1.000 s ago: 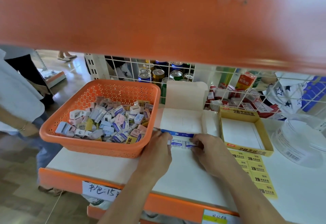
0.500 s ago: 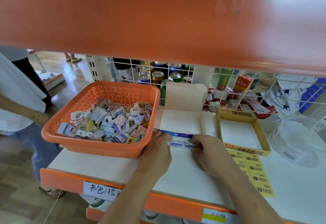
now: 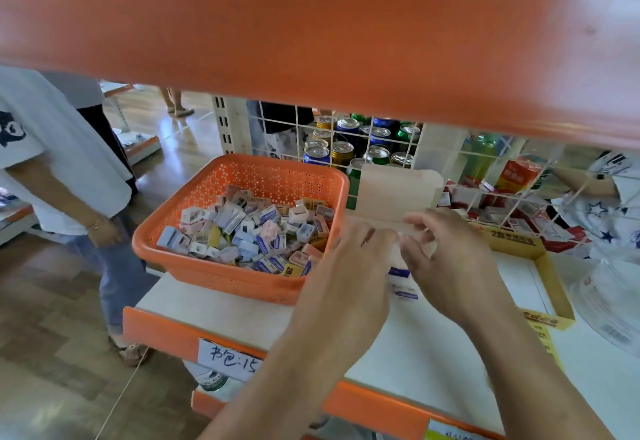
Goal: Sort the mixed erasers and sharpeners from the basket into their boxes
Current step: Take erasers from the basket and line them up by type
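Observation:
An orange basket (image 3: 239, 284) on the white shelf holds a heap of mixed erasers and sharpeners (image 3: 249, 232). To its right stands a white box (image 3: 398, 194) with its lid upright. Both hands hover over this box and hide most of it. My left hand (image 3: 349, 266) has its fingers stretched toward the right. My right hand (image 3: 446, 259) has loosely spread fingers, and I see nothing held in either hand. Blue-and-white erasers (image 3: 405, 292) lie at the box's front, below the hands. A yellow 2B box (image 3: 550, 273) sits further right, its inside white.
An orange shelf edge (image 3: 311, 41) hangs low overhead. Drink cans (image 3: 346, 149) stand behind a wire grid at the back. A clear plastic tub (image 3: 609, 304) is at the far right. One person (image 3: 62, 169) stands left of the shelf, another (image 3: 606, 197) behind the grid.
Both hands have lifted off the erasers at the box's front and risen over the box, fingers spreading. The view has moved closer.

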Demonstrator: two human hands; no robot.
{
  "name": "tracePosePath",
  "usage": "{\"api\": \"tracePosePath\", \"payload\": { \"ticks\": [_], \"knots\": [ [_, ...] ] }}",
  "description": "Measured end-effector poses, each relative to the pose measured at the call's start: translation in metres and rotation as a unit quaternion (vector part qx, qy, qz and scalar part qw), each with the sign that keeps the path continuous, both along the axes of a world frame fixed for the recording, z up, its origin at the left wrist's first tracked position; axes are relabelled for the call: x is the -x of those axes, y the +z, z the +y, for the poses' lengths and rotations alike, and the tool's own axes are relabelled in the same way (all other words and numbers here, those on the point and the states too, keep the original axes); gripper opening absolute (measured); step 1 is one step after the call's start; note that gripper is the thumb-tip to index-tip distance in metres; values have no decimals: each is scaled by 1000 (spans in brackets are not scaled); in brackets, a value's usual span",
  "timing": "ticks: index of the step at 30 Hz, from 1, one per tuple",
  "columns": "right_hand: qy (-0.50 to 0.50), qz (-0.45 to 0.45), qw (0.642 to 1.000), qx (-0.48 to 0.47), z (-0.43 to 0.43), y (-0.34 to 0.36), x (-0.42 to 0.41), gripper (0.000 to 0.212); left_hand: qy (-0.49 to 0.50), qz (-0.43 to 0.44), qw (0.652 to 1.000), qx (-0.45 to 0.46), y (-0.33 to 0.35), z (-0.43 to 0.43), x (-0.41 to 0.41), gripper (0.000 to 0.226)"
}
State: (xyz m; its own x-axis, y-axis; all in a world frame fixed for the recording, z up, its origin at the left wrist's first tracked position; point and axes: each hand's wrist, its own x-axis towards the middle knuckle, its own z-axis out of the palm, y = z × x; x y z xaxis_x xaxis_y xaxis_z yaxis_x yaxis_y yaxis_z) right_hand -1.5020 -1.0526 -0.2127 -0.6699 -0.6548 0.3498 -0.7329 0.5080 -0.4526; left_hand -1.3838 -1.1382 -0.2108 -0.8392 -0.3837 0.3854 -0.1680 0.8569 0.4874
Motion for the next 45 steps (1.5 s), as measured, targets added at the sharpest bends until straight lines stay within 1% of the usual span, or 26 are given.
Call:
{"api": "tracePosePath", "payload": {
  "ticks": [2,4,6,7,10,13,15,16,18,20,21,23,25,27,30,33,35,37,40,42,45],
  "knots": [
    [27,-2,1000,9,-13,7,-7,25,32,28,999,-10,16,-18,-15,28],
    [59,-5,998,-2,-27,12,-16,20,100,15,995,-16,21,-48,-28,24],
    [98,-28,994,-28,-42,15,-25,18,154,-60,986,-25,18,-81,-40,22],
    [120,-37,991,-45,-49,16,-29,19,159,-109,980,-39,15,-97,-44,20],
    [167,-33,977,-124,-69,19,-37,18,124,-231,963,-63,7,-124,-48,18],
    [192,0,950,-246,-88,22,-36,11,85,-308,946,-51,3,-134,-36,20],
    [196,-21,929,-313,-99,25,-33,14,65,-360,930,-39,4,-139,-27,24],
    [193,-38,922,-334,-104,25,-33,17,58,-388,920,-23,6,-141,-22,25],
    [190,-48,910,-366,-111,22,-33,12,46,-433,900,5,5,-146,-13,26],
    [188,-50,909,-369,-114,16,-33,15,44,-458,888,26,0,-148,-5,27],
    [182,-57,913,-360,-115,14,-32,16,45,-464,884,34,-2,-147,-2,24],
    [166,-78,928,-324,-114,7,-28,13,51,-467,882,51,-11,-145,6,10],
    [152,-93,943,-282,-111,2,-27,10,63,-460,884,57,-17,-145,9,15],
    [142,-93,956,-241,-108,-2,-27,6,76,-458,884,55,-19,-146,10,9],
    [136,-85,974,-159,-101,-6,-29,13,79,-458,885,43,-19,-150,6,18],
    [112,-96,986,-79,-95,-11,-31,15,76,-455,886,46,-19,-152,6,19],
    [94,-96,990,-42,-93,-14,-34,14,75,-446,891,39,-19,-151,6,26],
    [65,-92,994,-11,-92,-17,-36,10,83,-426,901,14,-20,-151,6,29],
    [35,-86,994,49,-91,-18,-36,7,99,-384,917,-31,-19,-151,6,20],
    [41,-100,991,81,-89,-17,-36,9,90,-359,929,-21,-15,-150,6,20],
    [48,-122,986,107,-87,-19,-36,7,51,-343,938,14,-10,-146,11,35]
  ]
}}
